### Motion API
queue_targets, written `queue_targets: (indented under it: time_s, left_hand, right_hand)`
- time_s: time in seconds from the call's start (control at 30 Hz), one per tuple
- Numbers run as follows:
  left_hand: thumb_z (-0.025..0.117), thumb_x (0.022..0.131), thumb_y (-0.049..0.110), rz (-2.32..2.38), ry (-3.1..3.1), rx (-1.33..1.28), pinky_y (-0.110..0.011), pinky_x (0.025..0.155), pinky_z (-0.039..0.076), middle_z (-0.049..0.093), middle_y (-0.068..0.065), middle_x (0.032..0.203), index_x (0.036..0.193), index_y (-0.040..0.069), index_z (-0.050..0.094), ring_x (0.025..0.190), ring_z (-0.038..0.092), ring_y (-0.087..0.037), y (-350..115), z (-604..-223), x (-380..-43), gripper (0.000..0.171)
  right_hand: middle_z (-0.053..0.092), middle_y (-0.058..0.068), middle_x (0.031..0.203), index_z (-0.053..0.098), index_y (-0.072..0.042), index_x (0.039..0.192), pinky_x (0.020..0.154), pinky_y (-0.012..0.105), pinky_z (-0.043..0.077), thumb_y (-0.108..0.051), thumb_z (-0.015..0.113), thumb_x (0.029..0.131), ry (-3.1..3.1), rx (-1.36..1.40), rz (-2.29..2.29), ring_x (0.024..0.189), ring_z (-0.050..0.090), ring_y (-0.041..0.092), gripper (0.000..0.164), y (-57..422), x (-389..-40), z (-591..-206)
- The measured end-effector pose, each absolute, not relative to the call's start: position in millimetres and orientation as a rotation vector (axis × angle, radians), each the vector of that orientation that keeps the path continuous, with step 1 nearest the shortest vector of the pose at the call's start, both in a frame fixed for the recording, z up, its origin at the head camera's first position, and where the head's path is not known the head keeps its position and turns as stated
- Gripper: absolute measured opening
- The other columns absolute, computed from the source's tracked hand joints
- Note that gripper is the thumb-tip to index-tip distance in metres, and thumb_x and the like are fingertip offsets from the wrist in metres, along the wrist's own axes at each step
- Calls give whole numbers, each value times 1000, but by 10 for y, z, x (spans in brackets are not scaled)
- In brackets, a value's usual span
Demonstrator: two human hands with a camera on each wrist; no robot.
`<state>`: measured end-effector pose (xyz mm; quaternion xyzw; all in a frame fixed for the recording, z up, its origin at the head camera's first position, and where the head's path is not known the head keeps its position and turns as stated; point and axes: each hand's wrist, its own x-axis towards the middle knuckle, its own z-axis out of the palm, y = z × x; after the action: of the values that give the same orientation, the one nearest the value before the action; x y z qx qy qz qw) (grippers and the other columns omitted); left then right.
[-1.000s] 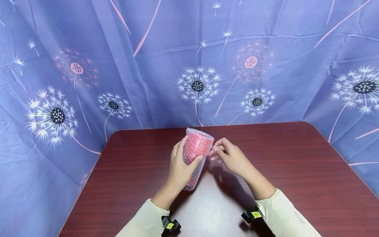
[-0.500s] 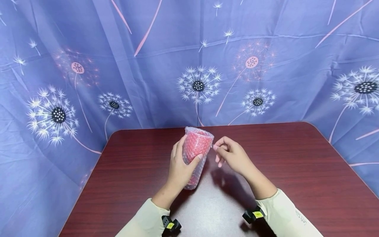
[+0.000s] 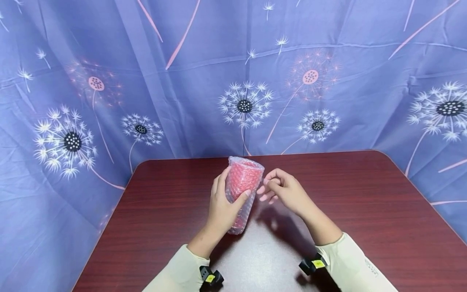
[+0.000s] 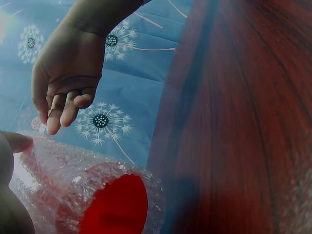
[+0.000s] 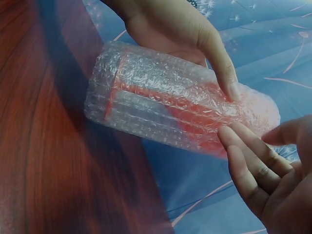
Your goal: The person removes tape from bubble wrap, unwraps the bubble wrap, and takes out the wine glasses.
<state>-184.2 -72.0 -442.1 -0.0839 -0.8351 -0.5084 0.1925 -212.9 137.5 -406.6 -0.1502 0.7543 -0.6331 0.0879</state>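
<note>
A long red item in clear bubble wrap (image 3: 245, 176) is held tilted over the table, its top end away from the person. My left hand (image 3: 223, 205) grips it from the left, thumb across the front and fingers behind. At the upper right edge, my right hand (image 3: 286, 194) pinches a small clear bit (image 4: 43, 128) of the wrap between thumb and forefinger. Its other fingers are loosely spread beside the package. Through the wrap, the left wrist view shows a curved red end (image 4: 117, 204). The right wrist view shows the package's long side (image 5: 151, 97) with clear and red areas.
A dark red wood-grain table (image 3: 153, 194) lies beneath both hands. Its back edge meets a blue curtain (image 3: 189, 101) printed with dandelions. Small black devices with yellow labels, a left one (image 3: 211, 278) and a right one (image 3: 312, 264), sit at the sleeves.
The right hand's loose fingers closed inward, then spread again toward the package, while it stays at the same edge. The left hand and package have barely shifted.
</note>
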Motion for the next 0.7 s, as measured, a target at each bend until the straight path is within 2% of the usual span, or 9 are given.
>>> queue_targets:
  time_s: [0.17, 0.3, 0.5, 0.7]
  left_hand:
    - [81, 84, 42, -1437, -2350, -227, -50, 110, 43, 47, -1, 148, 155, 31, 35, 134, 49, -23, -717, -4423, -1847, 85]
    - [82, 82, 44, -1457, -2366, -218, -51, 110, 43, 46, -3, 150, 158, 32, 31, 135, 49, -25, -720, -4420, -1848, 91]
    - [83, 79, 48, -1508, -2408, -180, -55, 111, 41, 50, -8, 149, 162, 28, 22, 137, 48, -30, -728, -4400, -1848, 104]
    - [84, 76, 52, -1500, -2474, -155, -52, 111, 43, 50, -7, 149, 161, 28, 27, 134, 51, -28, -734, -4403, -1861, 105]
  right_hand:
    - [73, 23, 84, 52, 7, 106, 67, 43, 62, -16, 61, 101, 2256, -447, -1868, 72, 76, 26, 25, 1371, -2147, -4079]
    - [72, 20, 79, 53, 7, 105, 69, 45, 61, -13, 59, 101, 2306, -465, -1840, 72, 75, 30, 21, 1374, -2153, -4092]
    - [73, 18, 80, 55, 5, 106, 70, 43, 61, -10, 56, 102, 2357, -501, -1804, 75, 74, 36, 16, 1368, -2143, -4098]
    - [74, 21, 84, 55, 7, 108, 70, 37, 62, -8, 53, 102, 2370, -510, -1799, 74, 75, 27, 16, 1354, -2140, -4108]
